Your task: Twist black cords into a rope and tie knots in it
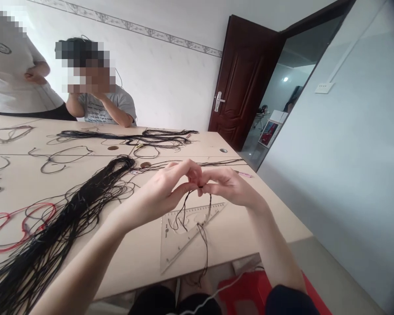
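Note:
My left hand (pixel 170 188) and my right hand (pixel 226 186) meet at the fingertips above the table. Between them they pinch a few thin black cords (pixel 185 209), which hang down past the table's front edge. Below the hands, those strands cross a clear plastic set square (pixel 180 245) lying on the beige table (pixel 259 227). To the left of my left forearm lies a thick bundle of long black cords (pixel 68 223). A looped red cord (pixel 22 229) lies beyond that bundle.
More black cords (pixel 141 136) lie in loops across the far table, which has round cable holes. A person in a grey T-shirt (pixel 105 107) sits beyond it, and a person in a white T-shirt (pixel 13 65) stands at the far left. A dark wooden door (pixel 246 78) stands open. A red stool (pixel 246 293) sits below.

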Available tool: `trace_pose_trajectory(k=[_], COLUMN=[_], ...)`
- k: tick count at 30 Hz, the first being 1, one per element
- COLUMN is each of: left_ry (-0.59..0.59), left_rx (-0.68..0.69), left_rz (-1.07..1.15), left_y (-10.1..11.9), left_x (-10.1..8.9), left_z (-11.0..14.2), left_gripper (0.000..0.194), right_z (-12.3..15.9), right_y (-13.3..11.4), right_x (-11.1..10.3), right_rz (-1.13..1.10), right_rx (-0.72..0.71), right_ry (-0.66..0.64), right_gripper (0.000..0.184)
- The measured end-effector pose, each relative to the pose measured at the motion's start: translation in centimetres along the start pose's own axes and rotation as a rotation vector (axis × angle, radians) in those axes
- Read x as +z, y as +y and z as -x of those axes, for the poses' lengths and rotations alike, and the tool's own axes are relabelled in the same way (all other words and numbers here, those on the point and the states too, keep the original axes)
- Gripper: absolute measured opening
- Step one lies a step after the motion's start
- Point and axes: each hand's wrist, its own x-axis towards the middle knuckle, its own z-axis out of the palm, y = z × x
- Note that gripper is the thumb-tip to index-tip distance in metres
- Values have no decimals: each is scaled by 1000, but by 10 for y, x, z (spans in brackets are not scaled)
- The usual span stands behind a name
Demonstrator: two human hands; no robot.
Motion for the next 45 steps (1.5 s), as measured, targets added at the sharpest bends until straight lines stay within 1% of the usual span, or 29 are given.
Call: trace_pose_trajectory(k=[2,4,5,7,8,11,12,14,15,16,17,18,19,20,21,22,23,24,25,26,27,28,30,32,34,37,39,42,45], left_ry=[-34,-52,-60,-62,-55,-12,-4,-6,-14,-22,-27,-34,-53,-80,-155,-281,-380,-458,-497,-476,-413,-324,-135,-41,-35,-98,-121,-161,-198], left_rx=[9,47,75,136,164,233,249,257,244,217,183,142,102,79,82,96,104,93,71,39,-1,-41,-108,-140,-143,-110,-107,-140,-148], left_rz=[96,156,171,195,202,189,177,156,146,132,118,99,81,90,140,200,243,259,252,228,200,182,206,310,448,644,737,843,884], left_y=[14,30,38,54,61,80,85,89,89,88,86,83,79,77,75,74,75,77,81,86,92,99,113,124,132,138,141,147,154], left_x=[8,16,21,30,34,44,46,45,43,40,35,30,23,16,9,1,-5,-10,-13,-14,-12,-8,6,23,39,54,59,61,60], left_z=[1,0,-1,-5,-8,-15,-16,-12,-7,0,10,22,36,51,66,80,92,103,111,116,119,120,118,114,111,112,115,119,121], left_gripper=[11,14,16,19,21,27,27,26,25,23,22,21,20,19,19,18,17,15,13,12,12,13,14,15,16,13,12,14,15], right_z=[17,39,52,79,93,133,145,163,169,173,175,175,174,172,168,165,161,157,153,150,147,145,142,142,144,152,157,165,169], right_y=[-4,-15,-25,-52,-68,-122,-138,-164,-172,-177,-178,-177,-173,-168,-161,-155,-148,-143,-138,-135,-133,-132,-132,-134,-136,-139,-141,-143,-146], right_x=[2,0,-4,-15,-23,-46,-51,-55,-53,-48,-40,-31,-20,-9,2,13,23,32,40,47,54,59,69,77,83,91,95,97,99], right_rz=[-190,-324,-335,-272,-198,167,293,578,726,829,887,882,842,777,717,662,619,582,551,529,508,492,460,441,443,444,432,419,391], right_rx=[76,189,245,328,362,498,531,554,547,541,535,546,529,559,574,576,572,535,498,467,438,409,356,323,307,308,331,347,337], right_ry=[22,42,61,137,193,257,298,422,478,516,534,506,470,390,327,271,216,175,133,91,52,25,-10,-35,-53,-52,-45,-39,-43], right_gripper=[10,9,8,8,9,13,14,11,12,13,14,14,15,16,16,16,16,15,14,13,12,12,12,12,13,14,14,14,13])
